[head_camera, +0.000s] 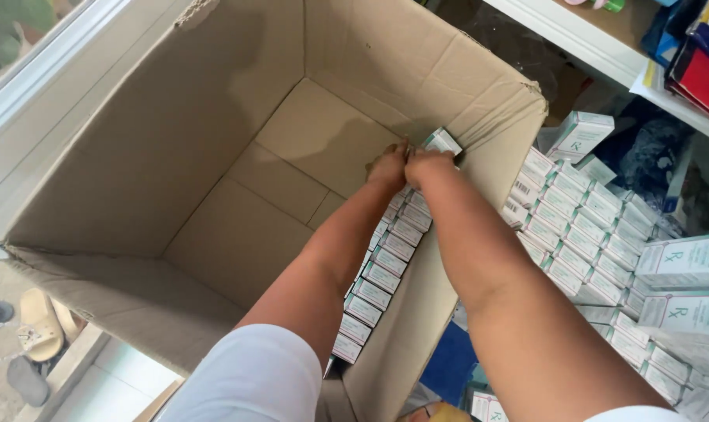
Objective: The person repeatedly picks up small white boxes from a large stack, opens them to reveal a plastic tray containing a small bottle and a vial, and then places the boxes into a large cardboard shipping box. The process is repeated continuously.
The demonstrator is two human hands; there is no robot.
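Basically, left hand (387, 166) and right hand (426, 166) are meeting deep inside the corrugated cardboard box (175, 156), fingertips hidden. Both are seemingly grasping one small white-green carton (442, 141) topping the row of cartons (382, 266) along the box's right wall; exact grip unclear.

head cam | looks steeply down (from above) | close over cardboard box (175, 156) interior

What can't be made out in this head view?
- Fingertips of left hand and right hand: curled away, so the grip on the small box is unclear.
- Row of small boxes in the cardboard box: partly covered by both forearms.
- Stacked boxes outside: cut off by the right edge.
- Shelf items: cropped at the top corner.
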